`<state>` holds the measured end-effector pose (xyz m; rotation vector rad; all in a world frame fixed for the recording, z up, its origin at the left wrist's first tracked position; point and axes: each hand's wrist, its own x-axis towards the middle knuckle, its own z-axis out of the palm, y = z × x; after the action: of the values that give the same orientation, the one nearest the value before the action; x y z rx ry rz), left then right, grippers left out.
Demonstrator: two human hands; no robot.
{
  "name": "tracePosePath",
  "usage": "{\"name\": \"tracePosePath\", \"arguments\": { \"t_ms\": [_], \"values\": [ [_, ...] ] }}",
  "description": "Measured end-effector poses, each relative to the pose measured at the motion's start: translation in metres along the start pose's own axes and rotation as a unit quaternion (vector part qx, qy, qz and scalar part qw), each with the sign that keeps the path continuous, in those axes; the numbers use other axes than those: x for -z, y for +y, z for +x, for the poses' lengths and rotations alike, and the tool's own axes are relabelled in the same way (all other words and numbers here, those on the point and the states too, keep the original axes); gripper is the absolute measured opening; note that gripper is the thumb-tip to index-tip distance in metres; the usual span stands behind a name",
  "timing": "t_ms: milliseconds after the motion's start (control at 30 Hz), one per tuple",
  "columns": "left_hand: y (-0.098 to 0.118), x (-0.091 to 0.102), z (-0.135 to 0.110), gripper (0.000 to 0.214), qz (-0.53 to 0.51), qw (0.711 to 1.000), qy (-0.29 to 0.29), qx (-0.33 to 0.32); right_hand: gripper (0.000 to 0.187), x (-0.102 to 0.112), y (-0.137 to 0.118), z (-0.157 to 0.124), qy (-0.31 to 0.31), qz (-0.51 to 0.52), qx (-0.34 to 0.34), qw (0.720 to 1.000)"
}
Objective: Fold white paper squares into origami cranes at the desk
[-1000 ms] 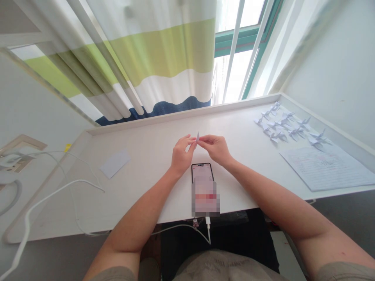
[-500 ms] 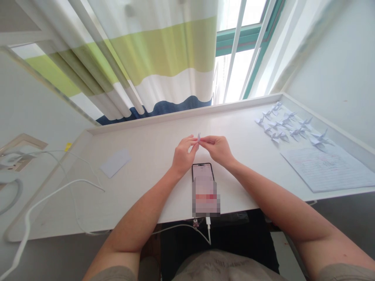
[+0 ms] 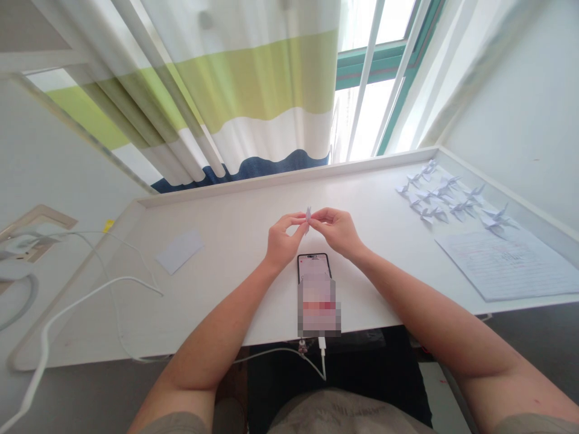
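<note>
Head view: the person sat at a white desk [image 3: 235, 271], with the left hand [image 3: 284, 242] and right hand [image 3: 338, 232] raised together just above a black smartphone [image 3: 313, 265], whose lower part was pixelated. Between them, near the middle of the frame, stood a small folded lilac paper [image 3: 308, 214], nearly upright. The fingers of both hands were curved and closed in on it, gripping it from either side at its lower end, though the exact hold was too small to make out. Compared with the earlier frame, the hands and paper sat almost the same, while the whole scene lay slightly further right and lower in the picture. At the upper right, paper cranes [image 3: 441, 196] lay in a loose cluster on the desk, and a lined sheet of paper [image 3: 506, 268] lay below them at the right. A plain paper slip [image 3: 180, 251] lay left of the hands, and a white cable [image 3: 90, 295] curved across the lower left. A striped curtain [image 3: 253, 90] hung at the top of the frame.
</note>
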<state>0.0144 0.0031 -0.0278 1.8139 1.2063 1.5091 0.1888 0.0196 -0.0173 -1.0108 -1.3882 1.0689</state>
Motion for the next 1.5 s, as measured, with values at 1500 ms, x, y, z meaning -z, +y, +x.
{"name": "tracePosePath", "arguments": {
  "t_ms": [1500],
  "values": [
    [0.0, 0.003, 0.007, 0.043, -0.234, 0.953, 0.012, 0.193, 0.054, -0.004, 0.004, 0.001, -0.075, 0.084, -0.015, 0.994]
  ]
}}
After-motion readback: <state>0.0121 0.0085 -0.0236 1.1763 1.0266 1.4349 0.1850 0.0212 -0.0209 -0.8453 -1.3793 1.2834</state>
